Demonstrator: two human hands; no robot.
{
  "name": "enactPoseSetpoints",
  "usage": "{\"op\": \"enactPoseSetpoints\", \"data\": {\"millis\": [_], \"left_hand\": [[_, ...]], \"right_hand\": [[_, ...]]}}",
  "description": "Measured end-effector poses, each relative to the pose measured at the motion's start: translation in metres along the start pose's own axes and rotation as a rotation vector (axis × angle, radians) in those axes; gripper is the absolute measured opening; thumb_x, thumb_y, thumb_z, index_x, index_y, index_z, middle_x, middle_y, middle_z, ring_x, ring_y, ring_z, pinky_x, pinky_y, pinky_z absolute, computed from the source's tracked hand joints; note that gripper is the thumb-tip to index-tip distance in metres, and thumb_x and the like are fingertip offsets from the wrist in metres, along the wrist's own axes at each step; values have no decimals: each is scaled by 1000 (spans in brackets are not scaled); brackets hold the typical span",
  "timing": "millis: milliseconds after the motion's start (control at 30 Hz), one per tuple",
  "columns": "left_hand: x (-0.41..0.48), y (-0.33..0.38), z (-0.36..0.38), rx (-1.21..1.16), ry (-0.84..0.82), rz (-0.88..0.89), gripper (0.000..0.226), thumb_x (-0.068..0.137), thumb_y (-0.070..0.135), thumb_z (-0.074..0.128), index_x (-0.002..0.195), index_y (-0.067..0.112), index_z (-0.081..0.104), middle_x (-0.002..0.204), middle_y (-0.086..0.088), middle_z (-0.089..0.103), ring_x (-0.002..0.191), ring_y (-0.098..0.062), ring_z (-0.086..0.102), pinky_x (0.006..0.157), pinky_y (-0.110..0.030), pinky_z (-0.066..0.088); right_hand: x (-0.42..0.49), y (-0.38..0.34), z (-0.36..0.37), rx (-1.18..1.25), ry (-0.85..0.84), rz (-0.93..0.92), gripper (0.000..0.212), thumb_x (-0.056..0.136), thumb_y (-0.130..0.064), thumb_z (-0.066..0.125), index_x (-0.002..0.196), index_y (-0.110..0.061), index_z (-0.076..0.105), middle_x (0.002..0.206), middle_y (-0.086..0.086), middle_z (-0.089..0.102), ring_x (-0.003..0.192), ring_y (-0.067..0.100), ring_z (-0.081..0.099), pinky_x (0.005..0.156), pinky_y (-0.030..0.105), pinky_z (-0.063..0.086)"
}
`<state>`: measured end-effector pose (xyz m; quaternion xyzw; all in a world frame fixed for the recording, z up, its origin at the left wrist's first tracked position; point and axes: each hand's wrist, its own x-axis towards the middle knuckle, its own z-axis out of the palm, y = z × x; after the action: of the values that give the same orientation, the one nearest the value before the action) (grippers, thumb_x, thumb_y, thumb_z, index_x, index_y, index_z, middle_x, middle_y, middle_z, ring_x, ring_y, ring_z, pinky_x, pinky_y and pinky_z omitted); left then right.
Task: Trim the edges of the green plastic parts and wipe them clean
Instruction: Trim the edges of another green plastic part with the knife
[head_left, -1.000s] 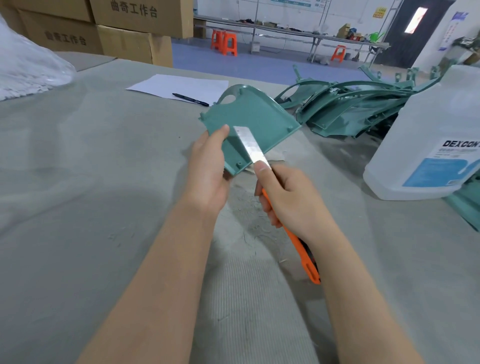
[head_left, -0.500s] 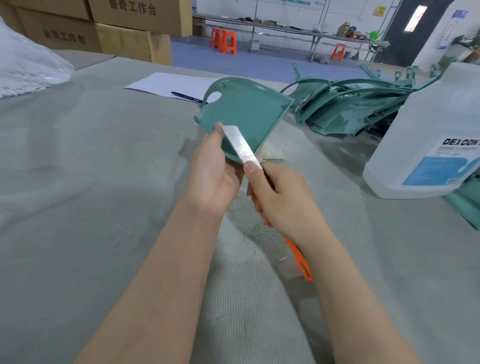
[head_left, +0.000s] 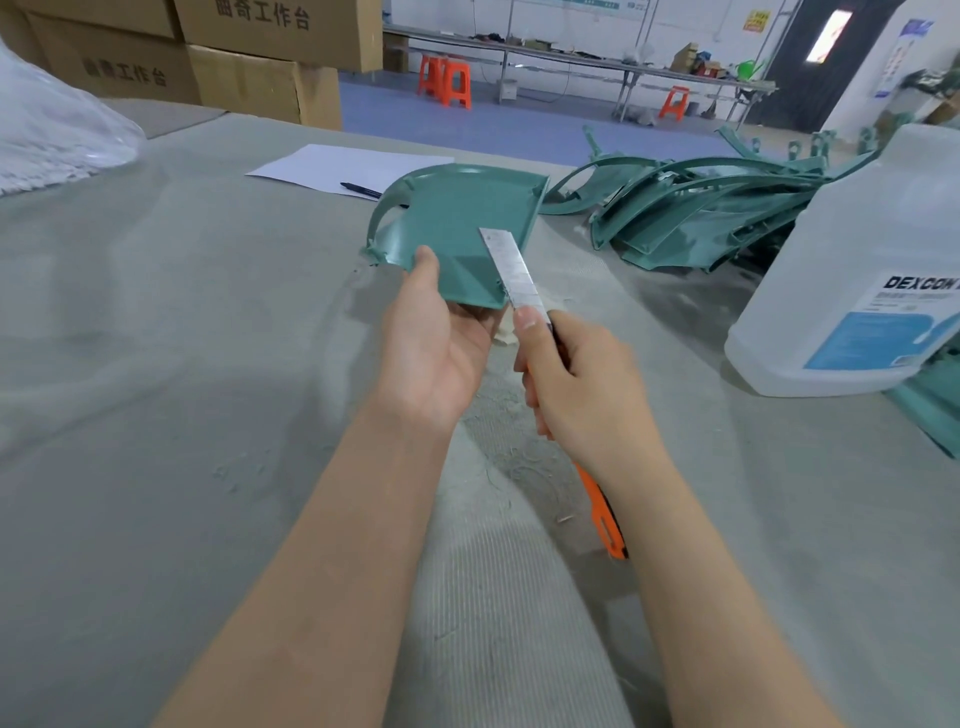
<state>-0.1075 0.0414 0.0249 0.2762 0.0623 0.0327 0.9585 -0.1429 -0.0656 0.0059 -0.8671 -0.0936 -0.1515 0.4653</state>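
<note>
My left hand (head_left: 434, 338) holds a green plastic part (head_left: 457, 223) above the table, thumb on its upper face and fingers under its near edge. The part is a flat panel with a raised rim and a curved handle-like loop on its left. My right hand (head_left: 582, 384) grips an orange utility knife (head_left: 602, 514), thumb pressed on the extended steel blade (head_left: 511, 267). The blade lies against the part's near right corner.
A pile of green plastic parts (head_left: 696, 213) lies at the back right. A big translucent jug (head_left: 862, 280) with a blue label stands at the right. Paper (head_left: 343, 166) with a pen, cardboard boxes (head_left: 249, 57) and a plastic bag (head_left: 52, 140) sit behind. Shavings litter the grey mat (head_left: 156, 364).
My left hand has turned the part so its hollow face points up and it lies flatter. The blade has shifted from the part's middle to its near right corner.
</note>
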Motion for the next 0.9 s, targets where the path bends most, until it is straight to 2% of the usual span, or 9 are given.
{"op": "enactPoseSetpoints", "data": {"millis": [200,433,533,600,733,900], "left_hand": [[0,-1,0,1,22,0,35,106,29,33,96,9,60,81,-6,68,71,-16,62,65,-24,53],[0,1,-1,1,11,-4,33,105,29,33,100,8,59,91,-9,65,77,-18,61,72,-27,51],[-1,1,-1,-12,9,0,33,105,28,33,100,8,59,92,-9,65,78,-19,61,74,-27,51],[-1,1,-1,-12,12,-1,34,106,28,33,99,8,59,92,-9,65,79,-19,61,74,-28,51],[-1,1,-1,-11,12,-14,34,106,28,32,103,7,59,97,-12,64,86,-22,60,78,-29,50],[-1,4,-4,0,-1,-13,35,106,29,31,113,7,57,94,-11,65,79,-21,63,70,-29,53]], "right_hand": [[0,0,0,-11,-6,-5,56,99,-47,39,76,2,52,66,22,57,61,39,54,60,51,50],[0,-1,-1,-2,-70,3,51,99,-47,39,72,-6,53,58,8,53,56,31,54,59,48,51],[0,-1,-1,4,-69,-8,52,99,-46,40,75,-3,53,63,16,57,60,35,55,60,50,51],[0,-1,-1,0,-70,-15,52,99,-46,39,74,-3,53,64,16,58,59,34,55,60,50,51],[-1,-1,-2,-2,-102,-14,49,99,-46,40,71,-8,53,57,5,52,53,28,52,57,47,51],[-2,0,-3,6,-147,8,48,99,-46,41,69,-10,53,53,-4,50,47,15,47,54,40,48]]}}
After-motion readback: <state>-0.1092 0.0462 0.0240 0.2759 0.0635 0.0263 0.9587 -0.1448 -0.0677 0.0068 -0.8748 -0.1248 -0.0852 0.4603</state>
